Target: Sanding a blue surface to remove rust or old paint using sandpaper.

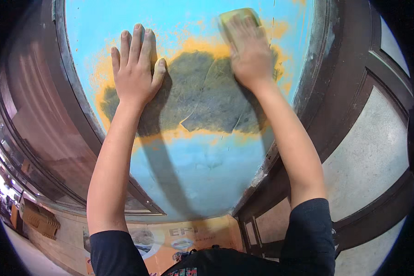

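Observation:
Before me is a light-blue painted panel [207, 162] with a worn, dark grey patch [193, 89] across its middle, bordered by orange. Fine crack-like lines and a jagged edge run through the patch. My left hand [136, 69] lies flat near the patch's left end, fingers apart and holding nothing. At the upper right, my right hand [252, 55] presses a yellowish pad [227, 19] against the panel. Both hand and pad are blurred, and the fingers cover most of the pad, so its exact kind cannot be told.
Dark brown framing [317, 69] borders the panel on both sides. At right stands a brown-framed door or shutter with pale panes [369, 151]. A printed orange sheet [224, 234] bearing writing and pictures lies below. A brown slatted object [41, 220] sits at lower left.

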`<act>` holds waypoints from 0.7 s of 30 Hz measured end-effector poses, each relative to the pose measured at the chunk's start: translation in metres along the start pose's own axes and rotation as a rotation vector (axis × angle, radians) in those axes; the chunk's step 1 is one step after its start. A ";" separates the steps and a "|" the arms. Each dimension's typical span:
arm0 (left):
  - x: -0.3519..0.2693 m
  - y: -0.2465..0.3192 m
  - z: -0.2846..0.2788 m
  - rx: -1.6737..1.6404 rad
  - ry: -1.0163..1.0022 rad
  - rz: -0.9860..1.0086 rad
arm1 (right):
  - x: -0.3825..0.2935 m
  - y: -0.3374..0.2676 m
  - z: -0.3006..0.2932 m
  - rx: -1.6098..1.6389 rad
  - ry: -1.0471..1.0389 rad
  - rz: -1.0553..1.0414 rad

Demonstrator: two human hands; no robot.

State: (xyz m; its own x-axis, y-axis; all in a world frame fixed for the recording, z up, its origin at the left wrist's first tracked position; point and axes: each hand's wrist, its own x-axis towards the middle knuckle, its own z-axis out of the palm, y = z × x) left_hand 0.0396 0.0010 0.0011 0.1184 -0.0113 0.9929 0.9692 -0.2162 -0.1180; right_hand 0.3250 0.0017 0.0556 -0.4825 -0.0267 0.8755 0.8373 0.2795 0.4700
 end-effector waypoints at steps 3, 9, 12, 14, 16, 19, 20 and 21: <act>0.002 0.003 -0.001 0.004 -0.008 -0.007 | 0.000 -0.007 0.003 -0.054 0.080 0.219; -0.001 0.001 -0.007 0.024 -0.049 -0.001 | -0.015 -0.023 -0.006 0.106 -0.137 -0.144; 0.000 0.006 -0.006 -0.005 -0.044 -0.003 | -0.004 0.013 -0.006 0.086 0.103 0.236; 0.001 0.009 -0.003 0.001 -0.036 -0.002 | -0.010 0.013 -0.001 0.042 0.120 0.242; -0.002 0.003 -0.004 0.011 -0.031 -0.001 | -0.018 -0.005 0.002 -0.030 0.023 0.130; -0.004 0.001 -0.004 0.016 -0.033 -0.011 | -0.027 -0.005 -0.013 0.044 -0.217 -0.188; -0.006 0.001 -0.004 0.017 -0.034 -0.005 | -0.026 0.006 -0.010 0.032 -0.168 -0.087; -0.004 0.006 -0.002 0.007 -0.031 0.001 | -0.025 0.023 -0.010 0.018 -0.174 -0.087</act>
State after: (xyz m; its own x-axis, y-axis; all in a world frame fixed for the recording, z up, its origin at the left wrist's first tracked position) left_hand 0.0441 -0.0021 -0.0033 0.1256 0.0184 0.9919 0.9706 -0.2091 -0.1191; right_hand 0.3584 -0.0005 0.0457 -0.5913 0.1143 0.7983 0.7865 0.3006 0.5395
